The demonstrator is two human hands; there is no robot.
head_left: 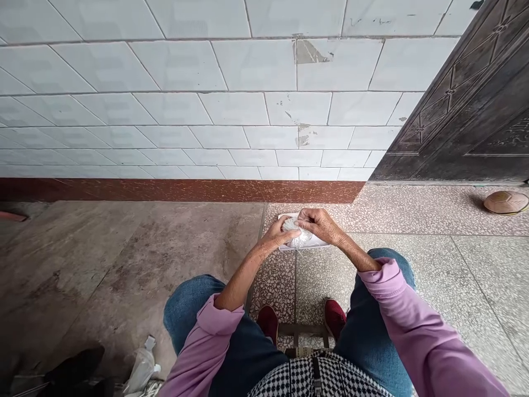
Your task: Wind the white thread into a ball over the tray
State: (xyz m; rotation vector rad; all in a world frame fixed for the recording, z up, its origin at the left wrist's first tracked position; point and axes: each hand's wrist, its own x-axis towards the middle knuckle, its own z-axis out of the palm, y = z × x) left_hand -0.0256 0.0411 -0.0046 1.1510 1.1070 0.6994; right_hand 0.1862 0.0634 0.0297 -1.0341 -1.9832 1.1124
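Note:
A round white bundle with fine ridges (303,238), its kind too small to make out, is between my two hands over the floor ahead of me. My left hand (278,234) is wrapped round its left side, the thumb lying across the front. At the upper right edge of the bundle, my right hand (321,225) has its fingers pinched together; any small piece between them is hidden. Beneath both hands lies a flat white tray or box lid (322,242) on the speckled floor.
A white tiled wall (173,110) with a red-brown base strip (165,191) stands ahead. To the right are a dark carved door (475,121) and a brown ball (505,202). A clear plastic bag (141,368) lies at lower left.

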